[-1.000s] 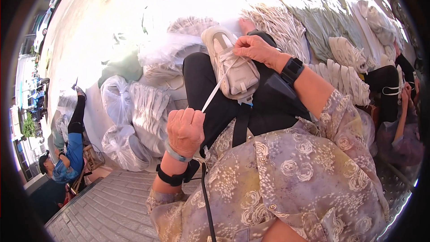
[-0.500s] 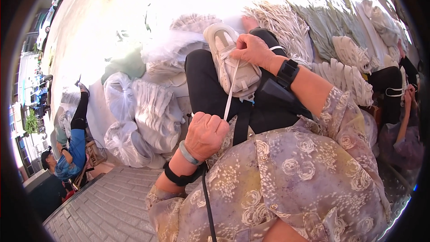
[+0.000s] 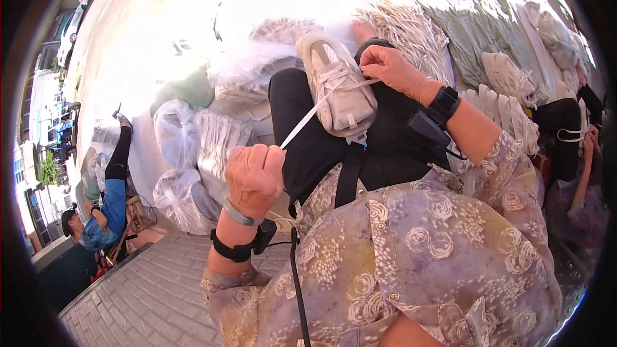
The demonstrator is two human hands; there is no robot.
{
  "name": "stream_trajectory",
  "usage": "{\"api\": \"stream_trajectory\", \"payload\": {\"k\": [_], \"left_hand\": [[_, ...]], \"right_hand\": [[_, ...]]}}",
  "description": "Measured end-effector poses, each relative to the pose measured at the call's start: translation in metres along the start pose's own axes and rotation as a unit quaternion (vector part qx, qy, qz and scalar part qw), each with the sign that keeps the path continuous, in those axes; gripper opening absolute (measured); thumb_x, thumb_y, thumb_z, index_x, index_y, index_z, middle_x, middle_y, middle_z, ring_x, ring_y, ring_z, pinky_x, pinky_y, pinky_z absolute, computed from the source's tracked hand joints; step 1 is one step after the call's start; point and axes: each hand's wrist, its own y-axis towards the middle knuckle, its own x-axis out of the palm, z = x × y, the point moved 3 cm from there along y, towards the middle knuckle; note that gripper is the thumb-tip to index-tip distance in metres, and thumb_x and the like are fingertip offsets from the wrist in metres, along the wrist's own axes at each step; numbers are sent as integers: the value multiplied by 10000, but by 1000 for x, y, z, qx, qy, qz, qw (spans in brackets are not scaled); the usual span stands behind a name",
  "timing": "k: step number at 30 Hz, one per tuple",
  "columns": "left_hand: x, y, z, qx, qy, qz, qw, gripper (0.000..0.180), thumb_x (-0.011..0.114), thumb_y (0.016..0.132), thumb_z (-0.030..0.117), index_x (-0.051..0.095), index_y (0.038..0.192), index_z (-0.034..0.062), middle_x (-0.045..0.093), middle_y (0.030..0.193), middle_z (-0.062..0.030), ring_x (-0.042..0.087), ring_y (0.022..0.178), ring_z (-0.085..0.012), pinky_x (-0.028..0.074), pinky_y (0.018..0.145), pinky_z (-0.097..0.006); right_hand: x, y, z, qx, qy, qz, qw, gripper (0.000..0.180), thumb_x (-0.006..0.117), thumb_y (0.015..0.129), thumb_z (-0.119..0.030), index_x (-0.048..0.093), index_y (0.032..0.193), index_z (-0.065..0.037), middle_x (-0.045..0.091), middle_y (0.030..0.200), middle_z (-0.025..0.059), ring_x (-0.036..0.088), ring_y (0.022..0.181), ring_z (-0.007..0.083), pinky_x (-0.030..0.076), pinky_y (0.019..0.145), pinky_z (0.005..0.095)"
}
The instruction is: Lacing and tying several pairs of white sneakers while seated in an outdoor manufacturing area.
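A beige sneaker (image 3: 352, 108) rests across my black-trousered lap, its toe pointing away from me. White lace is threaded through part of its front. One end of the shoelace (image 3: 301, 130) runs taut from the shoe down to the left, into my left hand (image 3: 254, 177), which is closed in a fist around it. Just right of the shoe, my right hand (image 3: 397, 72) pinches the other lace end between thumb and fingertips. Both wrists wear dark straps, and my left wrist also has a pale band.
Clear plastic bags (image 3: 175, 132) and stacked pale shoe pieces (image 3: 222, 135) lie to the left. Beyond my right hand are bundles of cream laces (image 3: 411, 32) and grey-green laces (image 3: 479, 35). A person in blue (image 3: 110, 209) sits far left; another person (image 3: 585, 199) sits at the right edge.
My left hand has moved left, drawing the lace out with it. My right hand has shifted from over the shoe to its right side, stretching the other lace end.
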Motion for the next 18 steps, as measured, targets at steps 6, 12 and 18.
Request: {"api": "stream_trajectory", "payload": {"k": [6, 12, 18], "left_hand": [[32, 3, -34, -119, -28, -5, 992, 94, 526, 756, 18, 503, 835, 65, 498, 635, -76, 529, 558, -286, 392, 544, -385], [82, -21, -37, -327, -300, -174, 880, 295, 606, 751, 94, 488, 1015, 34, 560, 640, -74, 583, 626, -260, 442, 610, -336], [113, -1, -30, -428, -512, -154, 728, 272, 569, 893, 294, 561, 972, 34, 544, 670, 35, 487, 618, -51, 410, 580, -203]], "right_hand": [[4, -18, -16, -57, -183, -81, 978, 172, 593, 847, -168, 562, 875, 0, 554, 688, 53, 505, 644, 103, 419, 604, 275], [9, -21, -17, -97, -238, -35, 966, 240, 662, 776, -209, 542, 858, -18, 525, 668, 90, 504, 612, 181, 416, 586, 304], [13, -14, -11, -53, -207, -76, 974, 353, 684, 718, -283, 532, 864, 0, 591, 758, 158, 584, 758, 327, 436, 662, 386]]}}
